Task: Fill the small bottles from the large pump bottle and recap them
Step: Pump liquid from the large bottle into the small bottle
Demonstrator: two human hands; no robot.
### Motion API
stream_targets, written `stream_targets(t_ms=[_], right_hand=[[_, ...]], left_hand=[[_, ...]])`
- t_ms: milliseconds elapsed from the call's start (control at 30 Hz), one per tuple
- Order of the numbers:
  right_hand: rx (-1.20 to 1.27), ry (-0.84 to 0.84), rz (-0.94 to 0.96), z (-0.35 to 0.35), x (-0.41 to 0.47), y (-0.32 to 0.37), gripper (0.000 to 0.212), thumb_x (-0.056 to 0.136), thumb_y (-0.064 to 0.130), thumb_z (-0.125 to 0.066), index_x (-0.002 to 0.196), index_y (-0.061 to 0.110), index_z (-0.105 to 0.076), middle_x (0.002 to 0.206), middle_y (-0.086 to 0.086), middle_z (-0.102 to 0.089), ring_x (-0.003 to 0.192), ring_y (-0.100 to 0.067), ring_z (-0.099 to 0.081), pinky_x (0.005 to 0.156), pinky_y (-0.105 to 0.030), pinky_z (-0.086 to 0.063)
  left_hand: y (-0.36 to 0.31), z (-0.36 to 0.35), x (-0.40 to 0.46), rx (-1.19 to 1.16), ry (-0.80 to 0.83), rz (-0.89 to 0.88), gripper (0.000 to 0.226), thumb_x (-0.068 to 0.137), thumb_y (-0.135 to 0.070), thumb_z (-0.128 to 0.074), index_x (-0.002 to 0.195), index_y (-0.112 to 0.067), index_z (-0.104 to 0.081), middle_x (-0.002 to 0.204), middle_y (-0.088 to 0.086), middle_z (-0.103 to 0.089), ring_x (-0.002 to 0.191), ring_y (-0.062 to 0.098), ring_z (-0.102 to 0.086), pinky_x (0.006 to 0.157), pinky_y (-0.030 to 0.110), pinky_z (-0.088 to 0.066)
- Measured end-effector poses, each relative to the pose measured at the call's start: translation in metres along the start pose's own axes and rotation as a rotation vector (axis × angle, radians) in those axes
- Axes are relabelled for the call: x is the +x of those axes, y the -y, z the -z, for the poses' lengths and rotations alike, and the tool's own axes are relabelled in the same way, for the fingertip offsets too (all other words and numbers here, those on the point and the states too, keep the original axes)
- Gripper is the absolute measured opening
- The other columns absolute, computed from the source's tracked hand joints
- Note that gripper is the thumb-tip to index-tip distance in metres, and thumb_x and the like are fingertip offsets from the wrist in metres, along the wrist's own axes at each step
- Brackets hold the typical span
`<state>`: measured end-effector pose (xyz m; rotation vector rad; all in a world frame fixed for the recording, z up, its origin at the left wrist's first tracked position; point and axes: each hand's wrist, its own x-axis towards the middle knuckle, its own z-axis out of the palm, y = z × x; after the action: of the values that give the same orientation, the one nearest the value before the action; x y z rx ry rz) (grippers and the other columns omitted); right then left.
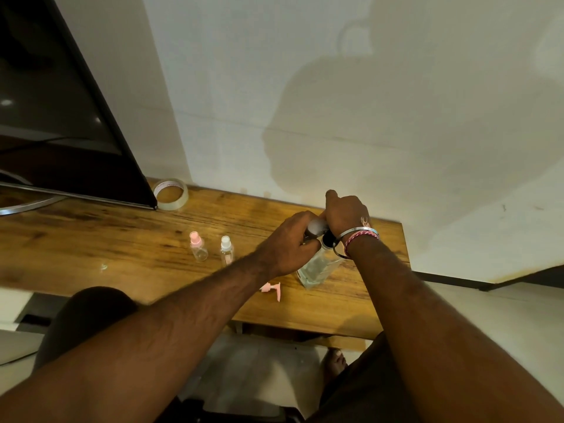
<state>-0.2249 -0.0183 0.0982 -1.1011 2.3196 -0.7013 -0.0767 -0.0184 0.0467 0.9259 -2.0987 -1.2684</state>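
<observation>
The large clear pump bottle (317, 268) stands on the wooden table (122, 239), its black neck just under my wrists. My right hand (348, 216) sits curled over its pump head, which is hidden. My left hand (290, 241) grips a small pale bottle (317, 225) held up against the pump; most of it is covered by my fingers. Two more small clear bottles stand upright to the left, one with a pink cap (198, 247) and one with a white cap (226, 250). A loose pink pump cap (271, 290) lies on the table by my left forearm.
A roll of clear tape (170, 193) lies at the back of the table beside a dark monitor (61, 117) on a metal stand. A white wall rises right behind the table. The table's right edge is close to the large bottle.
</observation>
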Motion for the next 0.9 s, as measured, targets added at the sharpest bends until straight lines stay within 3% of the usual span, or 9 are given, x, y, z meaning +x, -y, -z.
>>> stream_targets(t_ms=[167, 333, 633, 900], right_hand=[[0.026, -0.034, -0.031, 0.000, 0.002, 0.000, 0.050, 0.098, 0.038, -0.036, 0.084, 0.002, -0.069, 0.091, -0.016, -0.068, 0.085, -0.033, -0.061, 0.077, -0.036, -0.047], [0.096, 0.041, -0.060, 0.002, 0.000, -0.001, 0.054, 0.093, 0.044, -0.036, 0.083, 0.005, -0.072, 0.088, -0.013, -0.071, 0.085, -0.032, -0.063, 0.082, -0.039, -0.051], [0.136, 0.124, -0.071, 0.004, 0.001, 0.000, 0.058, 0.090, 0.051, -0.034, 0.081, 0.011, -0.074, 0.091, -0.009, -0.074, 0.088, -0.030, -0.064, 0.088, -0.042, -0.050], [0.071, 0.013, -0.041, -0.003, 0.008, -0.009, 0.057, 0.098, 0.048, -0.038, 0.076, 0.012, -0.076, 0.088, -0.009, -0.072, 0.084, -0.028, -0.063, 0.080, -0.033, -0.044]], left_hand=[[-0.002, 0.001, 0.002, -0.007, 0.002, -0.007, 0.020, 0.095, -0.010, -0.063, 0.114, -0.014, -0.062, 0.103, 0.001, -0.064, 0.094, 0.014, -0.061, 0.077, 0.035, -0.055], [-0.003, 0.004, -0.002, 0.008, 0.017, -0.011, 0.017, 0.095, -0.012, -0.063, 0.112, -0.015, -0.061, 0.101, 0.001, -0.064, 0.092, 0.017, -0.061, 0.078, 0.046, -0.057], [-0.007, 0.004, -0.001, -0.024, 0.023, -0.011, 0.019, 0.094, -0.012, -0.063, 0.112, -0.018, -0.061, 0.103, -0.001, -0.064, 0.094, 0.015, -0.061, 0.078, 0.039, -0.056], [-0.002, 0.001, 0.000, -0.001, 0.019, 0.002, 0.020, 0.095, -0.011, -0.064, 0.114, -0.015, -0.062, 0.104, 0.000, -0.064, 0.094, 0.013, -0.061, 0.077, 0.032, -0.054]])
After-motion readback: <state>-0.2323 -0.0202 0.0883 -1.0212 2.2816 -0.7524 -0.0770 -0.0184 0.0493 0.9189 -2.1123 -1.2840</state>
